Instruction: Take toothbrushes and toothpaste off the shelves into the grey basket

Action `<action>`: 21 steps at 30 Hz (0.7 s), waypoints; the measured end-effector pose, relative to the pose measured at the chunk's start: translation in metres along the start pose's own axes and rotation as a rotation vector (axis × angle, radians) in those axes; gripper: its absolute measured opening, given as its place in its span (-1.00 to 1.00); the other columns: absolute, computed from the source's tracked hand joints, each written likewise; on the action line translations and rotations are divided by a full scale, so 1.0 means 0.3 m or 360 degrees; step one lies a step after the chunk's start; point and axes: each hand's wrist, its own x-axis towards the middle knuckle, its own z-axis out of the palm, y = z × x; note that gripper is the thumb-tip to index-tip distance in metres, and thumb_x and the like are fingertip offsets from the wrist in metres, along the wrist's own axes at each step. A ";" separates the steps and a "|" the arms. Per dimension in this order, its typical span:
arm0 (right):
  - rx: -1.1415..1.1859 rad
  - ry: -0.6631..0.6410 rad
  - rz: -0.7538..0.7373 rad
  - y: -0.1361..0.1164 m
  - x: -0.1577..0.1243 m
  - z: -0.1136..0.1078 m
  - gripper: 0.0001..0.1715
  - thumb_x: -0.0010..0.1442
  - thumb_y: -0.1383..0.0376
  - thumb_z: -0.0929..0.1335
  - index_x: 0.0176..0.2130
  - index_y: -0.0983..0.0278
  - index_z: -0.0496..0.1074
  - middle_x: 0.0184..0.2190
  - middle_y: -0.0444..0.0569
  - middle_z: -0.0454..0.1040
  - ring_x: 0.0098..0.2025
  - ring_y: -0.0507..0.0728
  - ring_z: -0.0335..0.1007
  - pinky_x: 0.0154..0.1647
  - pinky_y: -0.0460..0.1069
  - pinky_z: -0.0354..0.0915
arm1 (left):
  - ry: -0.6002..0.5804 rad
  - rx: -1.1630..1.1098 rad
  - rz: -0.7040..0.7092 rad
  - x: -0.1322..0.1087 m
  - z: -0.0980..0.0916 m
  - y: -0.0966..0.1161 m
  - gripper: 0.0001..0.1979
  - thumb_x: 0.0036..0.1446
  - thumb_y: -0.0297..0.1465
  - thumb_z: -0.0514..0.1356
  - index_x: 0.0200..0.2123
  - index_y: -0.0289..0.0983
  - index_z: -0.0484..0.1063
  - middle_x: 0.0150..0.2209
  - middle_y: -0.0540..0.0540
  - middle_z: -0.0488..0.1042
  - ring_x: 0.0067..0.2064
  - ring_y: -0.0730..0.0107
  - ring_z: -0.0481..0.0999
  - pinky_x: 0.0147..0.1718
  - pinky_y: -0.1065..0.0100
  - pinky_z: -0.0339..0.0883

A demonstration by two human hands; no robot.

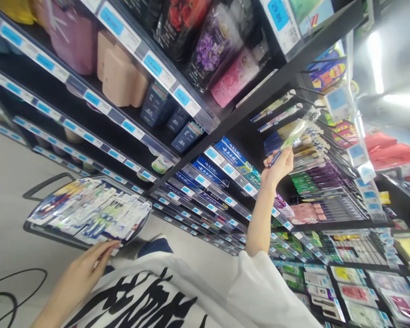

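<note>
My right hand [280,164] is raised in front of hanging packs and closed around the lower end of a packaged toothbrush [299,130]. The pack is clear, with a green middle and a dark blue end, and tilts up to the right. Behind it, rows of toothbrush packs [314,141] hang on hooks. At the lower left, my left hand [84,269] has its thumb and fingers pressed together at the near rim of a dark shopping basket [54,238]. What they pinch I cannot make out. Several packaged toothbrushes [99,209] fill the basket.
Toothpaste boxes [208,171] line the shelves ahead. Pump bottles [237,75] and dark blue boxes [187,135] stand on the upper left shelves. Price-tag strips [123,123] edge the shelves. Black cable-like loops [27,271] lie on the pale floor. More hanging goods [357,291] are at the lower right.
</note>
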 end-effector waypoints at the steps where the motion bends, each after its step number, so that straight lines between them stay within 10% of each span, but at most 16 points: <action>1: 0.0013 -0.0006 0.0032 0.008 0.013 0.008 -0.61 0.26 -0.05 0.30 -0.30 0.22 0.27 -0.53 -0.27 0.26 -0.68 -0.13 0.09 -0.74 -0.18 -0.05 | -0.0016 0.0016 -0.0005 0.000 0.007 -0.003 -0.68 0.24 -0.05 -0.06 -0.10 0.16 0.42 -0.02 0.12 0.60 -0.02 0.20 0.62 -0.03 0.18 0.47; 14: 0.0198 0.0005 0.0489 0.229 0.375 0.215 -0.70 0.37 0.07 0.24 -0.29 0.23 0.25 -0.52 -0.25 0.33 -0.63 -0.09 0.20 -0.69 -0.18 0.03 | -0.0059 0.0041 -0.0002 -0.037 0.031 -0.053 -0.65 0.16 -0.06 -0.03 -0.12 0.30 0.50 -0.02 0.18 0.59 0.00 0.14 0.61 -0.01 0.10 0.50; 21: 0.0370 0.0098 0.0763 0.280 0.467 0.268 -0.67 0.37 0.09 0.27 -0.34 0.25 0.28 -0.56 -0.26 0.34 -0.63 -0.08 0.18 -0.70 -0.19 0.03 | -0.0171 0.0234 0.0037 -0.055 0.021 -0.078 -0.51 0.25 -0.09 -0.09 -0.02 -0.07 0.56 0.07 -0.08 0.57 0.08 0.08 0.57 0.02 0.14 0.50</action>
